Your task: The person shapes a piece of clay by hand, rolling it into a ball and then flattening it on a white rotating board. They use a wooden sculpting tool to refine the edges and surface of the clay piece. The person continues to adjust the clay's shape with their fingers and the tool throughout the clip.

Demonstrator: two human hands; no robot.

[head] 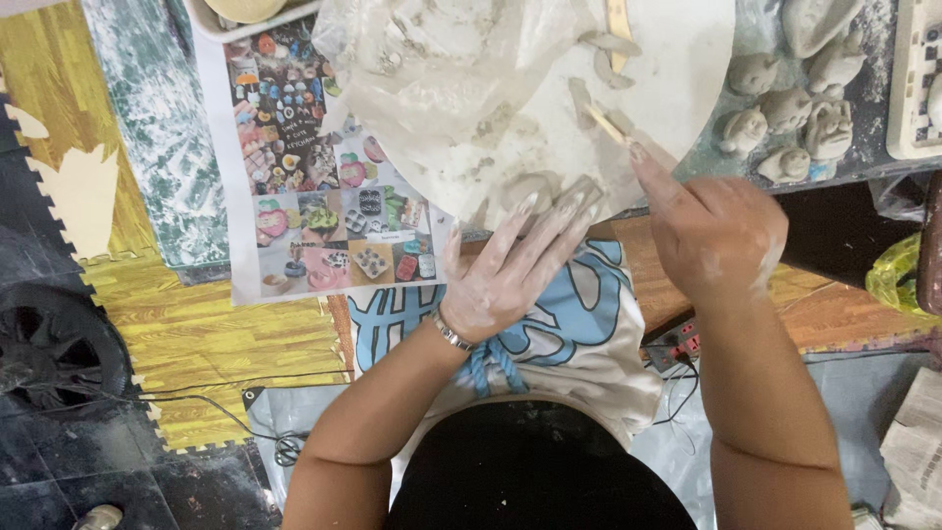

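a printed sheet of colourful craft photos (324, 186) lies at the left. the clay-smeared left hand (505, 270) presses flat, fingers straight, on a grey clay slab (574, 196) at the round white board's (687, 69) edge. the right hand (711, 231) pinches a thin wooden stick (608, 125) above it, near small grey clay figures (795, 128).

Bright, even light all over, hardly a shadow to be seen. The white round board (677, 79) on the far side glares pale and nearly washes out. Focus is sharp at centre, edges slightly stretched.
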